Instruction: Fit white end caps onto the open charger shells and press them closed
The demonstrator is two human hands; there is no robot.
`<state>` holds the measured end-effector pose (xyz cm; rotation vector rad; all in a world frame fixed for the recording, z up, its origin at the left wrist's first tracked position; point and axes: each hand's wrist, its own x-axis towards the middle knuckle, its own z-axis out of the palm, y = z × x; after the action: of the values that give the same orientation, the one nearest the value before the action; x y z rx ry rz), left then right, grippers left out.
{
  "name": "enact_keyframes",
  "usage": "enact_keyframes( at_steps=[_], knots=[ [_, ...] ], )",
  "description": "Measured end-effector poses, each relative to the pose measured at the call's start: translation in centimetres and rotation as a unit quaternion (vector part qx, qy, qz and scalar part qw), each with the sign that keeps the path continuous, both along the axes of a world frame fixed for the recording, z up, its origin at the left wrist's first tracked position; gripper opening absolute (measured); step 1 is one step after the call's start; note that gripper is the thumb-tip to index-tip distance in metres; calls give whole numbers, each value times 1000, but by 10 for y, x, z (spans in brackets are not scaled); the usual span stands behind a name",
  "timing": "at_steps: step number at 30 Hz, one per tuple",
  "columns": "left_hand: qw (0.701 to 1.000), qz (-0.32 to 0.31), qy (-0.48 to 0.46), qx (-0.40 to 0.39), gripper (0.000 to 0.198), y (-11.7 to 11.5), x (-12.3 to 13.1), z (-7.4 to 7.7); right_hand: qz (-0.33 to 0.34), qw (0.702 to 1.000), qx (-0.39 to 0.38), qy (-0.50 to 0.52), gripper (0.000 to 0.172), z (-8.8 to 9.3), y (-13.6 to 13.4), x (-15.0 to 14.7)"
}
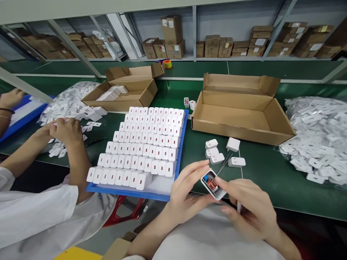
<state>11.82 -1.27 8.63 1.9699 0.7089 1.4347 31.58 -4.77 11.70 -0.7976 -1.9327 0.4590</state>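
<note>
Dozens of small white plastic charger housings with red ports [141, 151] already stand in tight rows on the blue plastic tray [130, 191] at lower centre of the frame, filling nearly all of it and leaving only a bare strip at the near right corner. Just right of that, low in the frame, the left hand [187, 191] curls its fingers around an open white charger shell with an orange-and-blue circuit board showing inside [213, 185], while the right hand [249, 207] pinches at the shell's near edge with thumb and forefinger, so both hands are closed on the one piece. A handful of loose white charger bodies [222, 153] lie on the green workbench mat [271, 180] just beyond the hands, near a thin metal probe or tweezers [225, 164] whose exact kind cannot be told. Judging by the scene, much is done and much is left: the wide brown cardboard carton [238, 112] at centre right sits open with nothing in it, and a large heap of bagged white parts [317, 141] waits at the right edge. At left, a co-worker in a white sleeve [35, 213] has both hands [63, 131] over another scatter of white parts [70, 104], beside a second cardboard box partly filled with white pieces [121, 94] in the upper left.
</note>
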Motion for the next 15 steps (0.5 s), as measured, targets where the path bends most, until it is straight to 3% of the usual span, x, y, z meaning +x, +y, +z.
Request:
enact_keyframes(
  at_steps=[6, 11, 15],
  knots=[
    [991, 79, -26, 103, 72, -5, 3, -2, 7, 1000, -26, -14, 57, 11, -12, -11],
    [984, 116, 8, 134, 69, -11, -1, 7, 27, 990, -112, 83, 38, 17, -8, -14],
    [981, 106, 54, 156, 73, -16, -2, 14, 22, 982, -162, 91, 25, 19, -8, -11]
  ],
)
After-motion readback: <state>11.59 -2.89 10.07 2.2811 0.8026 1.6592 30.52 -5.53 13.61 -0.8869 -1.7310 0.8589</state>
